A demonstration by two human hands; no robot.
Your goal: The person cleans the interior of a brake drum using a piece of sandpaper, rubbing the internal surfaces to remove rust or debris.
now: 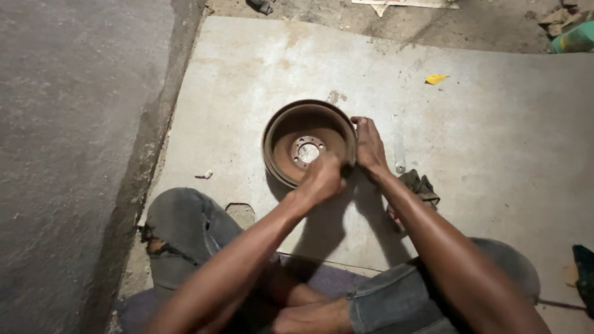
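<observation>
One rusty brake drum (307, 143), round, brown, open side up, lying tilted on a pale concrete slab (482, 154) set into the floor. Hub face with a central hole and a ring of bolt holes visible inside the bowl.

Left hand (322, 178): closed in a fist-like grip over the near inner rim of the drum, fingers curled down into the bowl. Whether it holds a small piece of abrasive or cloth cannot be told; nothing shows between the fingers.

Right hand (370, 147): laid flat against the right outer edge of the drum, fingers extended towards the far side, thumb at the rim. Not closed on anything; it braces the drum.

Other items: one metal ruler (398, 143) lying just right of the right hand; one crumpled dark rag (421, 185) near the right forearm; one yellow scrap (435, 78) further off on the slab; one small pale fragment (204, 175) to the left of the drum. The person sits cross-legged in torn grey jeans (185, 229) at the near edge of the slab.

Step in hand, as judged: working the inside surface of the drum while steadying it. The next move would call for firm bracing from the right hand and a turn of the drum to bring a fresh stretch of the inner wall under the left.
</observation>
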